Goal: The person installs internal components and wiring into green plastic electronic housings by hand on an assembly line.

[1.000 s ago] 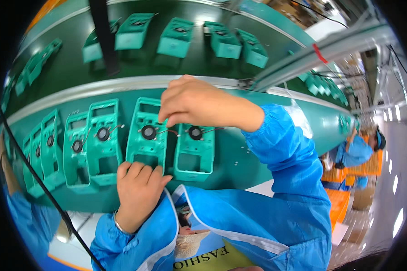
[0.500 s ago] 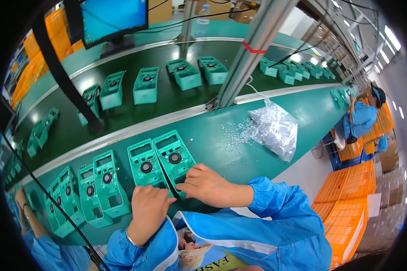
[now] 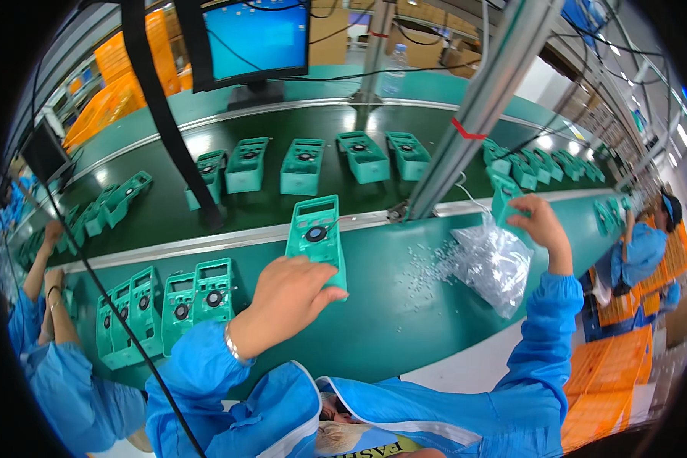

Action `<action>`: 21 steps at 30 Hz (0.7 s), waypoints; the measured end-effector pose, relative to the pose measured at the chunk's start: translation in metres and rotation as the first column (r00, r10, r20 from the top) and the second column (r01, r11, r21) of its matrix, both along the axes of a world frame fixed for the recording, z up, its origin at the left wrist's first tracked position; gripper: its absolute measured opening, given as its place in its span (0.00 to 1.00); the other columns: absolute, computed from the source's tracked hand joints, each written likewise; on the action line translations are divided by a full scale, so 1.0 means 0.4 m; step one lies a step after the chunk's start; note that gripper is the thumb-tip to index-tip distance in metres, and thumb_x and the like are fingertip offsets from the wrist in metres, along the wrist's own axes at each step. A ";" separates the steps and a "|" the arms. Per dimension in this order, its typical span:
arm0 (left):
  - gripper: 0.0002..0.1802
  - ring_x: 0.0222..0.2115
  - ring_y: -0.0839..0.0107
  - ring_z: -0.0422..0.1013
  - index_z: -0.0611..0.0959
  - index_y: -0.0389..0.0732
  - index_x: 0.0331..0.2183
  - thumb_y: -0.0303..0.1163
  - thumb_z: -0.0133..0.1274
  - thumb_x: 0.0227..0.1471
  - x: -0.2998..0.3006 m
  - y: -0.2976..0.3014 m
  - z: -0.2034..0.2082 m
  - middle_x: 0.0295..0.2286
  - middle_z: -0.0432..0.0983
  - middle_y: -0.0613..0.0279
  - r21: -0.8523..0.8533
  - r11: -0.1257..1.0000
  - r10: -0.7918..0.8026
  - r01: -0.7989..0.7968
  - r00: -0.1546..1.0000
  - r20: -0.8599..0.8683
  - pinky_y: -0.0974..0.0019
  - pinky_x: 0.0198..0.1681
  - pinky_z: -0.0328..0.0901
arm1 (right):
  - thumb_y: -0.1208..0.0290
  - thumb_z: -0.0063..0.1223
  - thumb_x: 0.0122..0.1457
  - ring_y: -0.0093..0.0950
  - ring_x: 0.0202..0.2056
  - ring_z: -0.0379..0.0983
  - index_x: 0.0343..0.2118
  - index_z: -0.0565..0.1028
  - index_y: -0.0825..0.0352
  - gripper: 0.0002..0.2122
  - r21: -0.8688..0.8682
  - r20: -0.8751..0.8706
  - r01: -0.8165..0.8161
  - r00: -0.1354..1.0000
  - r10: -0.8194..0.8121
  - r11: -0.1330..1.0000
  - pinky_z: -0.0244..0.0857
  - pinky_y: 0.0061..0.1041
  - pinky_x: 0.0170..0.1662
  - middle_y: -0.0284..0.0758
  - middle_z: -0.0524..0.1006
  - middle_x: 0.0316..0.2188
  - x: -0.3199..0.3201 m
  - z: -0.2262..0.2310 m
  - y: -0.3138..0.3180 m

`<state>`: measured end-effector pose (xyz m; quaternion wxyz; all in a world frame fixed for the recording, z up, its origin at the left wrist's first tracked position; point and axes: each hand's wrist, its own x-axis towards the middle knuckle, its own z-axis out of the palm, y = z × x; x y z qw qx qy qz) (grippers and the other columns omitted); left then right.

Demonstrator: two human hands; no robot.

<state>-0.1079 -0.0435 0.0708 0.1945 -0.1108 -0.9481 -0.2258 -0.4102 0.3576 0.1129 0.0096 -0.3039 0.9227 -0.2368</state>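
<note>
One green housing [image 3: 502, 201] shifted rightward, pinched in right hand [image 3: 540, 223], left hand [image 3: 288, 299] gripping second housing [image 3: 317, 249]

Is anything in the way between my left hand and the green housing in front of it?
Nothing visible. Your left hand is on the near end of the green plastic housing, and no object shows between them. The clear plastic bag lies off to the right.

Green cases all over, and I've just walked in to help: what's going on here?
A person's left hand is on a green case at the bench. The right hand is at another case, near a clear plastic bag with small bits scattered beside it; whether it grips is unclear. More cases sit beyond the metal rail.
</note>
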 end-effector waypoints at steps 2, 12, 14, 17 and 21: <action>0.18 0.31 0.53 0.76 0.86 0.40 0.36 0.43 0.68 0.49 -0.022 -0.032 -0.025 0.28 0.81 0.55 -0.020 0.998 0.066 -0.066 0.998 0.001 0.51 0.34 0.68 | 0.72 0.73 0.48 0.44 0.43 0.78 0.45 0.83 0.68 0.19 -0.003 -0.075 0.018 0.997 -0.018 1.000 0.72 0.36 0.48 0.46 0.82 0.39 -0.144 -0.061 -0.052; 0.20 0.32 0.50 0.77 0.86 0.40 0.38 0.43 0.69 0.48 0.040 -0.175 -0.036 0.29 0.81 0.53 -0.092 0.915 0.391 -0.394 0.919 -0.046 0.49 0.35 0.71 | 0.76 0.69 0.47 0.45 0.56 0.70 0.46 0.82 0.66 0.19 0.061 -0.248 -0.142 0.957 0.153 0.988 0.65 0.39 0.60 0.41 0.79 0.51 -0.464 -0.330 -0.200; 0.19 0.33 0.49 0.77 0.86 0.40 0.37 0.43 0.69 0.48 0.067 -0.225 -0.025 0.30 0.81 0.53 -0.104 0.871 0.471 -0.479 0.877 -0.098 0.49 0.35 0.71 | 0.78 0.69 0.46 0.45 0.57 0.69 0.48 0.82 0.64 0.21 -0.061 -0.273 -0.110 0.958 0.090 0.992 0.64 0.41 0.62 0.42 0.78 0.53 -0.431 -0.330 -0.184; 0.21 0.39 0.46 0.79 0.86 0.37 0.42 0.39 0.69 0.50 0.122 -0.350 -0.034 0.37 0.83 0.48 -0.152 0.765 0.619 -0.626 0.780 -0.094 0.50 0.42 0.72 | 0.78 0.69 0.46 0.47 0.55 0.71 0.52 0.80 0.63 0.26 0.064 -0.392 -0.109 0.911 0.125 0.992 0.67 0.40 0.59 0.45 0.76 0.52 -0.388 -0.277 -0.125; 0.20 0.37 0.47 0.78 0.85 0.38 0.44 0.41 0.65 0.55 0.197 -0.572 -0.065 0.37 0.83 0.47 -0.221 0.646 0.720 -0.731 0.679 -0.145 0.51 0.40 0.71 | 0.74 0.68 0.51 0.45 0.50 0.76 0.47 0.83 0.65 0.18 0.147 -0.271 0.018 0.962 0.023 0.989 0.71 0.39 0.53 0.41 0.79 0.48 -0.161 -0.101 -0.161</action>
